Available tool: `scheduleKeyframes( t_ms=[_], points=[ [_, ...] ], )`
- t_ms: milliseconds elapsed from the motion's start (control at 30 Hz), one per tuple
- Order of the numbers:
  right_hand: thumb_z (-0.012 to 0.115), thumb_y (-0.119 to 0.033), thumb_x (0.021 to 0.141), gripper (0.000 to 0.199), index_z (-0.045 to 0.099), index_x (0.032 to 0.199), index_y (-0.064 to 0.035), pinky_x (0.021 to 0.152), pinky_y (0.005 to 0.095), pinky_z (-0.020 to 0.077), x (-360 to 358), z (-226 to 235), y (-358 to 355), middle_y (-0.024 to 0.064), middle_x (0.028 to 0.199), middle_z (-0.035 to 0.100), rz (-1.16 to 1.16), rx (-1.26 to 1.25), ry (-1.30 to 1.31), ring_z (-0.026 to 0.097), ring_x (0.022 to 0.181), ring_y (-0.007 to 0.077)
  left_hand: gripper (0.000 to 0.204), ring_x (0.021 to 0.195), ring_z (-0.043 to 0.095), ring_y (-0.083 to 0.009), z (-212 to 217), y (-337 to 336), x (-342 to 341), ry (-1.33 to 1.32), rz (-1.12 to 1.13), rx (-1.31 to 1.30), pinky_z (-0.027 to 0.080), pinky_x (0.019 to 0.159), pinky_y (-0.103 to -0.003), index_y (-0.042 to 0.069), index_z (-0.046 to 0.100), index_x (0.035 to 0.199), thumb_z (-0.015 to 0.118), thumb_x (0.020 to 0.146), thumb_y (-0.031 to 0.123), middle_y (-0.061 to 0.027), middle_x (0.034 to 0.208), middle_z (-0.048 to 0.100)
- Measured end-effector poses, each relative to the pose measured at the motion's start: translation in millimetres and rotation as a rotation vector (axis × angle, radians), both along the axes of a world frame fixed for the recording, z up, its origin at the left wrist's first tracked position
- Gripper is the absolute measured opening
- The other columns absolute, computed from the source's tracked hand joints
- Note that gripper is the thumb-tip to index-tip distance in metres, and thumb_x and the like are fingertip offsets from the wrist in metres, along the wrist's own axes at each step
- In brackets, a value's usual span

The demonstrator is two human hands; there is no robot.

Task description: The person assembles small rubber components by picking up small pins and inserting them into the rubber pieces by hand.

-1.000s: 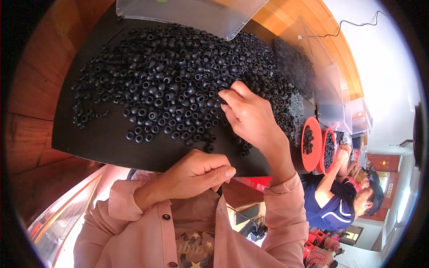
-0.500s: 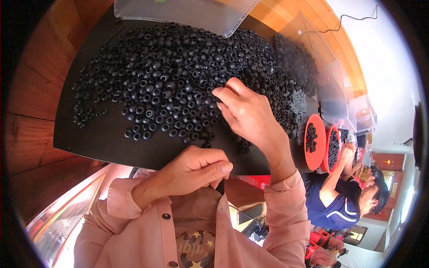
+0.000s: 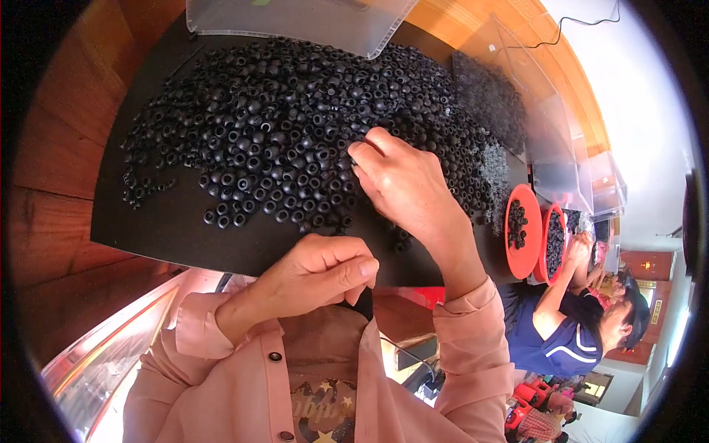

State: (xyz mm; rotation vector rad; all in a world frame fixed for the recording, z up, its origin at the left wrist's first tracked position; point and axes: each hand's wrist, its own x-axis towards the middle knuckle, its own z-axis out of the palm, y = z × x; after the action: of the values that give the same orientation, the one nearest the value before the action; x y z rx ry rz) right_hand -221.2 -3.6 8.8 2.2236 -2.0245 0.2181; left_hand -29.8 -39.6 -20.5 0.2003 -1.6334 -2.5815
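Note:
A wide heap of small black ring-like parts, rounded with a hole through each, covers much of the dark table. My right hand reaches over the heap's near right side, fingers bent and thumb drawn in. Its fingertips touch or hover at the parts; whatever they grip is hidden. Close to the table's near edge, my left hand is curled with the thumb laid over the fingers. Anything inside that hand is concealed.
Two red bowls holding black parts stand at the right. Small grey pieces lie beside the heap. A clear plastic bin stands at the back, and a clear panel farther right. A co-worker in dark blue sits beyond the bowls.
Both hands have shifted only slightly, keeping their curled shapes. The view has moved a little. The co-worker's head is slightly farther right.

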Motion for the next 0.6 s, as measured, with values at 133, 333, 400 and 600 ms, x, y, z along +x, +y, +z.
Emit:
scheduleKeyframes(
  t_ms=[133,333,400,600],
  points=[
    [0.064,-0.008,0.079,0.016,0.06,0.095,-0.0065,0.057,0.0378,0.051,5,1,1,0.007,0.09,0.056,0.004,0.008,0.013,0.063,0.074,0.0273,0.028,0.051,0.04,-0.0014,1,2,3,-0.023,0.015,0.041,0.031,0.045,-0.019,0.003,0.058,0.08,0.05,0.099,0.023,0.0026,0.063,0.054],
    [0.065,-0.003,0.078,0.02,0.062,0.098,-0.0066,0.055,0.0371,0.0494,4,3,13,0.0078,0.089,0.058,-0.033,-0.113,-0.201,0.062,0.071,0.0274,0.028,0.051,0.039,-0.0012,2,2,2,-0.041,0.02,0.037,0.03,0.044,-0.019,0.004,0.058,0.081,0.049,0.099,0.022,0.0026,0.062,0.054],
    [0.065,-0.001,0.078,0.021,0.063,0.099,-0.0066,0.054,0.0348,0.0479,2,-2,16,0.0075,0.087,0.058,-0.021,-0.148,-0.257,0.06,0.068,0.0251,0.027,0.05,0.039,-0.0012,0,2,2,-0.044,0.016,0.043,0.03,0.044,-0.019,0.003,0.058,0.081,0.049,0.099,0.022,0.0025,0.062,0.054],
    [0.063,0.004,0.082,0.02,0.063,0.1,-0.0036,0.053,0.0224,0.0392,-2,0,32,0.0036,0.088,0.059,-0.069,-0.152,-0.723,0.051,0.062,0.0091,0.026,0.05,0.039,-0.0013,-6,-2,-9,-0.025,0.012,0.062,0.03,0.044,-0.018,0.003,0.057,0.087,0.046,0.1,0.023,0.0017,0.065,0.054]
  ],
)
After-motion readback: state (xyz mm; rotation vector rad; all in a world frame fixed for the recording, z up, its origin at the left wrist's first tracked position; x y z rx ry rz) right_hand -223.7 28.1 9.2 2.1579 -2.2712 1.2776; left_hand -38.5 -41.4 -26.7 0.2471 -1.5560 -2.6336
